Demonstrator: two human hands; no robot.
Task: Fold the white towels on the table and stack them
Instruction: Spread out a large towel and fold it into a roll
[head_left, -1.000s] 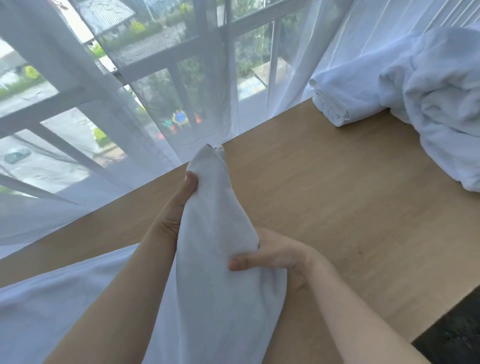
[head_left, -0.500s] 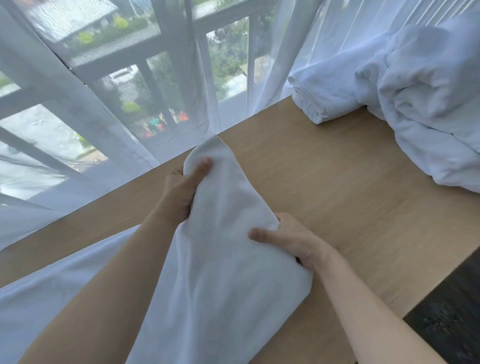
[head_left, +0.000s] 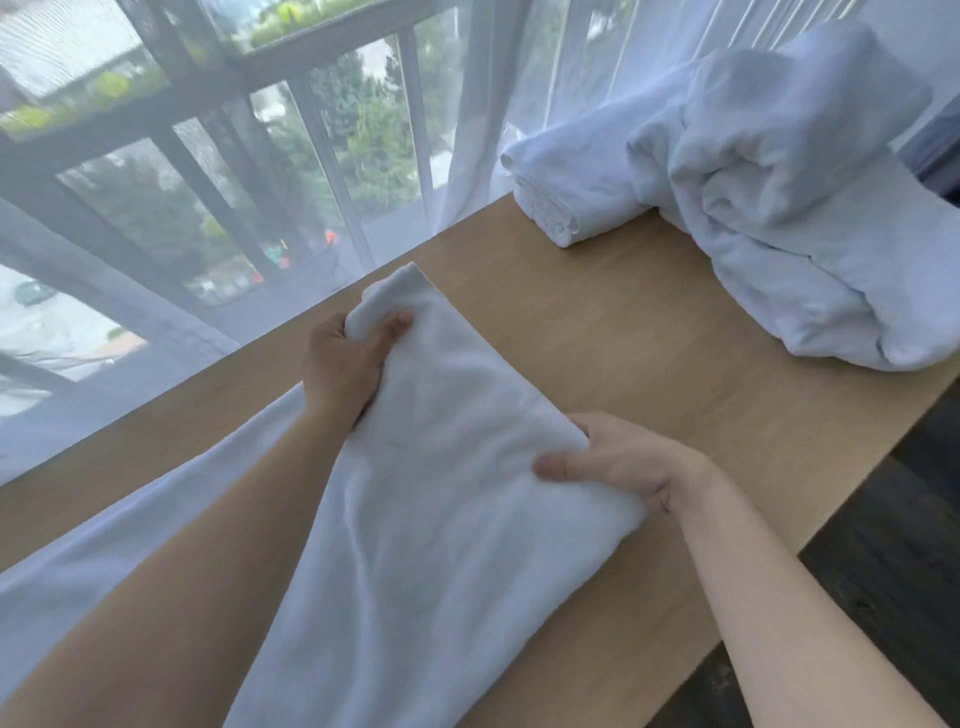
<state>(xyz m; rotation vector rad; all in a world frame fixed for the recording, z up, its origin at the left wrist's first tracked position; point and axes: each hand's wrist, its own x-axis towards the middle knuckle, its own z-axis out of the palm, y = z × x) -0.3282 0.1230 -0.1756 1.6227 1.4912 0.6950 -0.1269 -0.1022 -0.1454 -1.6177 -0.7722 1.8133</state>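
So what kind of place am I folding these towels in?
Probably a hotel room or flat on an upper floor: a wooden table stands against a big window with sheer curtains, trees and a street lie below, and white linen is heaped nearby.

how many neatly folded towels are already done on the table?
1: the folded towel at the far edge by the curtain. The crumpled heap beside it partly covers it and may hide more. Another towel is in both hands.
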